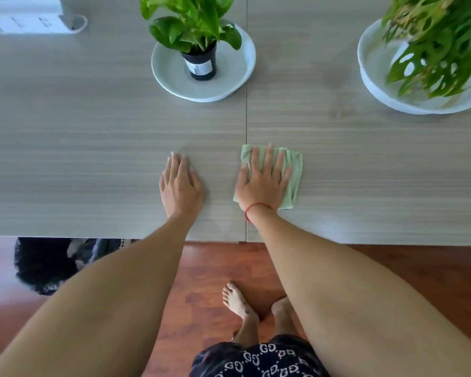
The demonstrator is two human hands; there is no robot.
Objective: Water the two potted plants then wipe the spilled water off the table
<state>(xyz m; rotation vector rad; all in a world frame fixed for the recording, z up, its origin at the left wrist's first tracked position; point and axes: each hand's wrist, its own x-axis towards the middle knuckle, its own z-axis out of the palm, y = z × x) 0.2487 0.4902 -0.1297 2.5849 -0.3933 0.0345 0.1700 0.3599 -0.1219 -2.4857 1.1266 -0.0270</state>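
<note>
Green cloth lies near the tabletop front edge, pressed flat under the right hand, fingers spread. Left hand rests flat and empty beside it. Plants stand at twelve and two o'clock.

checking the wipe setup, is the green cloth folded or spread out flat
Folded: the cloth shows layered edges and creases at its right side, lying under the flat right hand.

The scene is evenly lit by soft daylight, and only faint shadows are cast beside the hands. A pale sheen is seen on the table at the lower right. Motion blur is shown by the plant at the upper right, and straight edges are bowed by wide-angle distortion
</note>
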